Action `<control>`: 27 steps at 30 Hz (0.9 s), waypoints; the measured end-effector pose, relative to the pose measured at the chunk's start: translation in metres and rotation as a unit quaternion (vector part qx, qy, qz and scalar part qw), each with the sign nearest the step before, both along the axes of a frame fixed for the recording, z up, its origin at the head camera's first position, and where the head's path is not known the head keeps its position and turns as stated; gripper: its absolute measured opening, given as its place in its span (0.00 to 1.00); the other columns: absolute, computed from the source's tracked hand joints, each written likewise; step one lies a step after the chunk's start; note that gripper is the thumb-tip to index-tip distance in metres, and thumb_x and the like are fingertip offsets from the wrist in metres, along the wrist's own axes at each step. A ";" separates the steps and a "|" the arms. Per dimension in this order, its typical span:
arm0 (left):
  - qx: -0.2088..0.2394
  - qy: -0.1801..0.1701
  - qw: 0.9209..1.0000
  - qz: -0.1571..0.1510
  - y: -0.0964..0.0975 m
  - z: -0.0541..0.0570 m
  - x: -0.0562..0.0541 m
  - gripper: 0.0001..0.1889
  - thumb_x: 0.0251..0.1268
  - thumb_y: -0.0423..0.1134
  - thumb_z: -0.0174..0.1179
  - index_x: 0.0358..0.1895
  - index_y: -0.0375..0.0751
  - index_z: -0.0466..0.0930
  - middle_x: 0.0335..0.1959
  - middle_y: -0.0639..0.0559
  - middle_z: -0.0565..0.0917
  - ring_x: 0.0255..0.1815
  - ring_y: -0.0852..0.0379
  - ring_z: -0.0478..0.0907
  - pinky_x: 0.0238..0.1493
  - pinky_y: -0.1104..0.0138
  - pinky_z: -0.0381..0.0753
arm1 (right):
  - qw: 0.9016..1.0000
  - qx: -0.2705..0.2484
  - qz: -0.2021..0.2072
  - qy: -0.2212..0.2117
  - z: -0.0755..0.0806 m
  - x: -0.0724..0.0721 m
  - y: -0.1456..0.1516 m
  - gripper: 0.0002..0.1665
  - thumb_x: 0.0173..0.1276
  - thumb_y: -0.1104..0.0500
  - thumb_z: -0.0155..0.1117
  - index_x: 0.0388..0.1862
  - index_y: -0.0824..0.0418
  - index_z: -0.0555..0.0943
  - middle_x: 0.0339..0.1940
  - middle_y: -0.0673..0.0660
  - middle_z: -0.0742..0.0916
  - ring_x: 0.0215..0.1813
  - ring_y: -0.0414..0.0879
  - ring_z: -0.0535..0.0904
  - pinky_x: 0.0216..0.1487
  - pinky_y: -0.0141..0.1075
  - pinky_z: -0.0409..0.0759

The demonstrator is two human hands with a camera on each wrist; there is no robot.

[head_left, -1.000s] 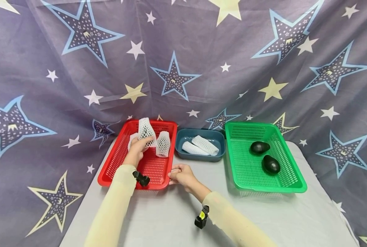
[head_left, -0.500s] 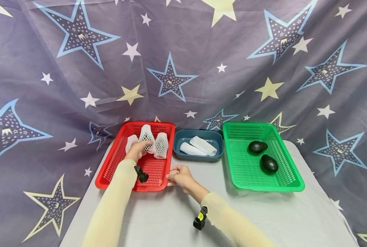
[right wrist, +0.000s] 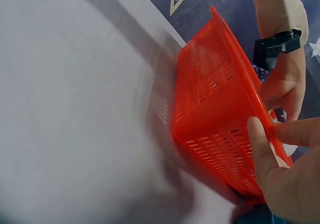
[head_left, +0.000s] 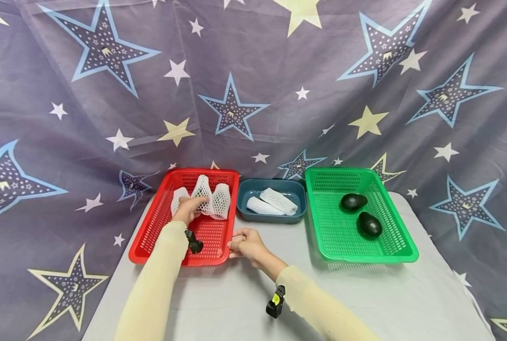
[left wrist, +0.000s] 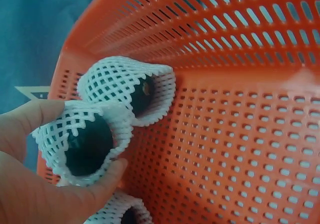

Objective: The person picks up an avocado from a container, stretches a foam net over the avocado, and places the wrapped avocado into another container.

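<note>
Three containers stood side by side on a white-covered table (head_left: 244,308): a red basket (head_left: 214,240) on the left, a small blue dish (head_left: 267,219) in the middle and a green basket (head_left: 334,227) on the right. The red basket held three dark avocados, each in a white foam net, grouped toward its far end. The left hand (head_left: 188,208) reached inside and gripped the middle netted avocado (left wrist: 85,146), its thumb and a finger clamped on opposite sides of the net; the other fingers could not be made out. That fruit was tilted, with its dark end showing through the net's open mouth, and whether it touched the basket floor could not be told. The left netted avocado (head_left: 179,195) and the right netted avocado (head_left: 221,201) lay close on either side of it, their dark ends also showing. The right hand (head_left: 246,245) pinched the red basket's rim at the near right corner, thumb outside the wall. In the blue dish, two white nets (head_left: 280,201) lay slanting, one against the other. The green basket contained two bare avocados (head_left: 370,225), one farther back than the other, both toward its right side.
</note>
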State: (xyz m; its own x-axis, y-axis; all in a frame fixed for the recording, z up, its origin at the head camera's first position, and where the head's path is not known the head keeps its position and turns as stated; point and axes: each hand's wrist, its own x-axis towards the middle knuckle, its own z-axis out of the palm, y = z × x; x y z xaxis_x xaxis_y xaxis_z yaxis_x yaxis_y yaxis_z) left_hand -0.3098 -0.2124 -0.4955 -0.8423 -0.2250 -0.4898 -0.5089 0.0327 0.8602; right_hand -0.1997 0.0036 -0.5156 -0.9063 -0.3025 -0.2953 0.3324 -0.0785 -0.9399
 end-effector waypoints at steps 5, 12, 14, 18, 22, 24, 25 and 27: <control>-0.019 0.016 1.000 -0.012 -0.007 -0.001 0.001 0.45 0.73 0.36 0.59 0.82 0.32 0.39 0.82 0.35 0.51 0.74 0.42 0.64 0.77 0.54 0.67 | 1.000 0.000 0.003 0.000 0.000 -0.001 0.000 0.20 0.63 0.78 0.62 0.55 0.80 0.73 0.38 0.70 0.86 0.27 0.41 0.84 0.42 0.44 0.89; -0.019 0.009 1.000 -0.016 -0.011 -0.003 0.001 0.36 0.74 0.30 0.56 0.80 0.32 0.51 0.73 0.34 0.64 0.68 0.43 0.70 0.74 0.54 0.71 | 1.000 -0.002 0.000 0.000 -0.001 -0.001 0.000 0.20 0.63 0.78 0.61 0.54 0.79 0.73 0.38 0.69 0.86 0.26 0.41 0.84 0.39 0.42 0.89; -0.032 0.010 0.999 -0.011 -0.011 -0.004 0.001 0.34 0.73 0.29 0.56 0.79 0.30 0.53 0.67 0.35 0.68 0.57 0.47 0.76 0.70 0.56 0.76 | 1.000 -0.002 0.001 0.000 0.000 0.000 0.000 0.20 0.63 0.78 0.61 0.54 0.80 0.73 0.39 0.70 0.87 0.26 0.41 0.84 0.39 0.41 0.89; -0.053 0.013 0.998 0.016 -0.010 -0.004 0.000 0.31 0.69 0.27 0.60 0.72 0.25 0.59 0.51 0.41 0.72 0.31 0.60 0.78 0.56 0.60 0.86 | 1.000 -0.001 0.001 0.001 0.001 0.001 0.000 0.20 0.63 0.78 0.61 0.54 0.80 0.73 0.40 0.72 0.87 0.26 0.42 0.84 0.39 0.42 0.89; -0.082 0.007 0.996 0.034 -0.007 -0.003 0.002 0.29 0.65 0.27 0.63 0.67 0.24 0.62 0.42 0.45 0.71 0.25 0.61 0.74 0.51 0.61 0.88 | 1.000 -0.001 0.004 0.005 0.002 0.003 0.000 0.19 0.64 0.78 0.61 0.54 0.80 0.72 0.43 0.74 0.86 0.27 0.42 0.85 0.41 0.44 0.89; -0.117 -0.003 0.993 0.030 -0.007 -0.001 0.004 0.24 0.64 0.28 0.64 0.61 0.25 0.68 0.35 0.48 0.73 0.24 0.60 0.73 0.44 0.63 0.88 | 1.000 -0.001 0.006 0.005 0.002 0.003 0.000 0.19 0.65 0.78 0.61 0.55 0.80 0.72 0.44 0.75 0.86 0.27 0.42 0.85 0.42 0.45 0.89; -0.137 -0.011 0.990 0.024 -0.007 -0.001 0.004 0.21 0.63 0.29 0.65 0.57 0.27 0.71 0.31 0.49 0.73 0.23 0.60 0.72 0.39 0.65 0.87 | 1.000 0.000 0.007 0.007 0.002 0.003 0.000 0.19 0.65 0.78 0.61 0.55 0.80 0.72 0.44 0.75 0.86 0.27 0.42 0.85 0.42 0.45 0.89; -0.176 -0.024 0.984 0.014 -0.008 0.001 0.005 0.14 0.61 0.32 0.67 0.45 0.30 0.74 0.20 0.53 0.70 0.18 0.60 0.68 0.27 0.67 0.80 | 1.000 0.002 0.006 0.007 0.003 0.003 0.000 0.19 0.65 0.78 0.61 0.55 0.80 0.72 0.44 0.75 0.86 0.27 0.42 0.85 0.43 0.46 0.89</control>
